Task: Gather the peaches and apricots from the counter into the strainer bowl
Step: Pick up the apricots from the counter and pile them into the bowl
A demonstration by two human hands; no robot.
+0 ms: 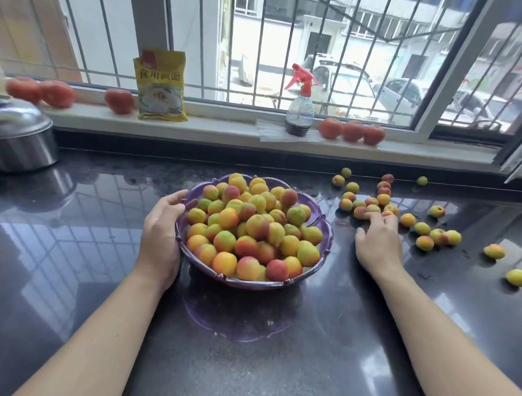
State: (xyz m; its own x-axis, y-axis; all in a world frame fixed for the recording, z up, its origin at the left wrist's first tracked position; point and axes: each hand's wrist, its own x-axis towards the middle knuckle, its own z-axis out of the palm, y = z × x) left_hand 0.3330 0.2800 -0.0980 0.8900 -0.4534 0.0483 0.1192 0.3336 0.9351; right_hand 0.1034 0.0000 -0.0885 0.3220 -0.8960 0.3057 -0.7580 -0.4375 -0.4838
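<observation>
**Purple strainer bowl heaped with fruit, loose pieces still on the desk**

Head view: the purple strainer bowl stands on the dark glossy desk, near its middle, piled high with yellow, orange and red peaches and apricots. The left hand lies against the bowl's left rim, its fingers curled round the edge and its thumb on the outer wall. The right hand rests palm down on the desk just right of the bowl, fingers relaxed and stretched forward, the fingertips touching the nearest pieces of the scattered fruit; it grips nothing that can be seen. That loose fruit is strewn over the desk to the right of the bowl, a tight cluster by the fingers and single pieces well apart toward the right edge.

On the windowsill behind stand a yellow packet, a spray bottle with a red trigger, and several tomatoes. A lidded steel pot sits at the far left of the desk.
</observation>
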